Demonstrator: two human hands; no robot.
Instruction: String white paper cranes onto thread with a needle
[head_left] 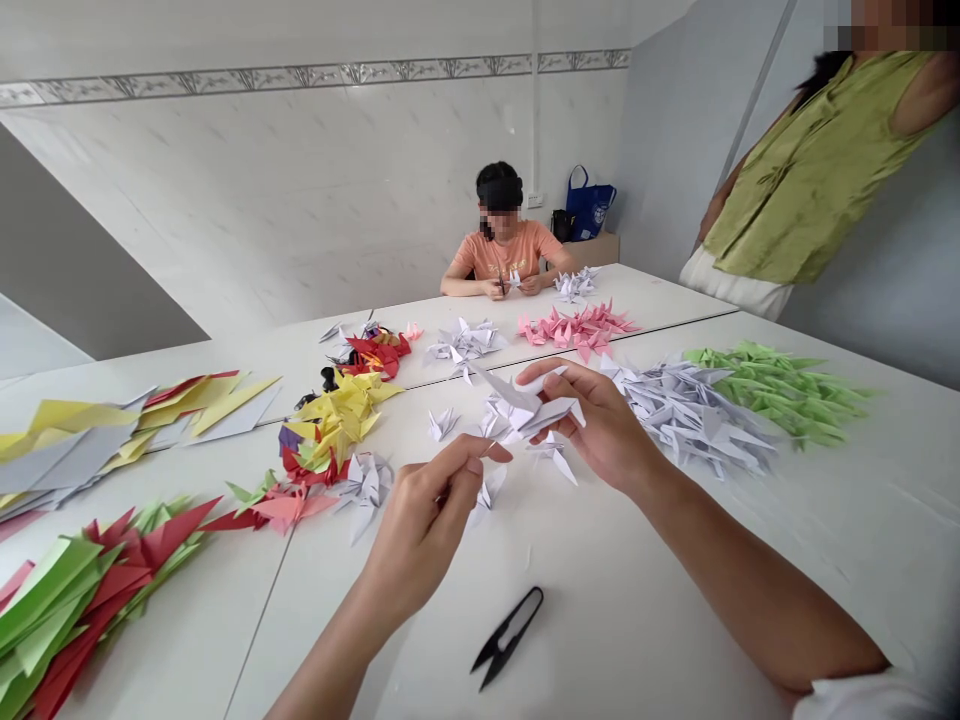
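Note:
My right hand [600, 425] is closed on a white folded paper crane [525, 412], gripping it between thumb and fingers over the table. Just left of it, my left hand [431, 520] has thumb and forefinger pinched together. Something very thin and pale shows at those fingertips, too small to name. A pair of black thread snips [507, 638] lies on the table in front of me, with its blades apart. Loose white cranes [442, 424] lie around and beneath my hands.
White cranes [690, 415] and green cranes [787, 390] are heaped at right, pink ones [574, 327] farther back. Yellow cranes [337, 410] and folded paper pieces [67, 600] lie left. A person [506, 250] sits opposite; another [817, 180] stands at right.

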